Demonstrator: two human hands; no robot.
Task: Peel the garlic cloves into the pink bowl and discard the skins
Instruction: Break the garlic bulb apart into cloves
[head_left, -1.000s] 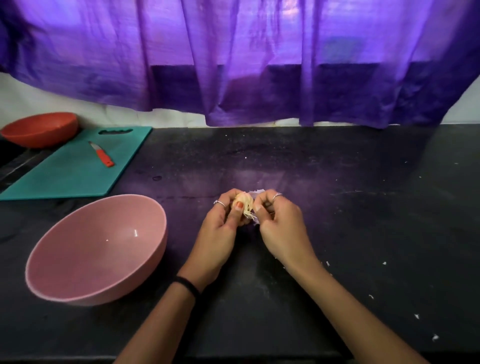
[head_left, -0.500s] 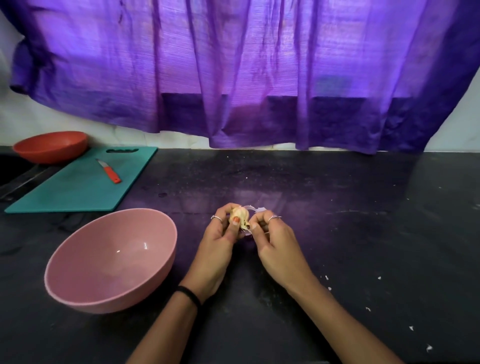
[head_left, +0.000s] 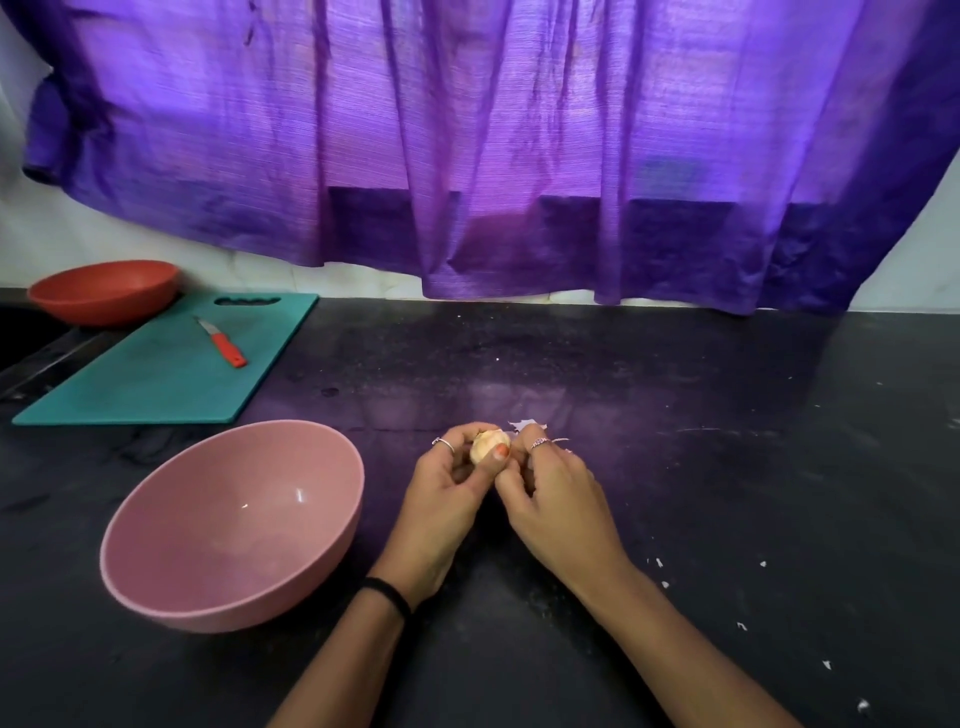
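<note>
My left hand (head_left: 448, 486) grips a pale garlic bulb (head_left: 484, 446) over the dark counter, its thumb pressed on the bulb's front. My right hand (head_left: 553, 491) is closed against the bulb's right side, fingers curled onto it, and papery white skin (head_left: 523, 425) sticks out above the knuckles. The pink bowl (head_left: 197, 582) stands just left of my left hand and looks empty. How many cloves the bulb has is hidden by my fingers.
A teal cutting board (head_left: 156, 374) lies at the back left with a small red-handled knife (head_left: 224, 345) on it. An orange bowl (head_left: 104, 291) sits behind the board. Scraps of skin (head_left: 660, 564) dot the black counter (head_left: 727, 467) on the right. A purple curtain (head_left: 519, 156) hangs behind.
Both hands stay together on the garlic. My left thumb has slid across the front of the bulb and my right fingers have closed lower beside it. The view has tilted upward slightly.
</note>
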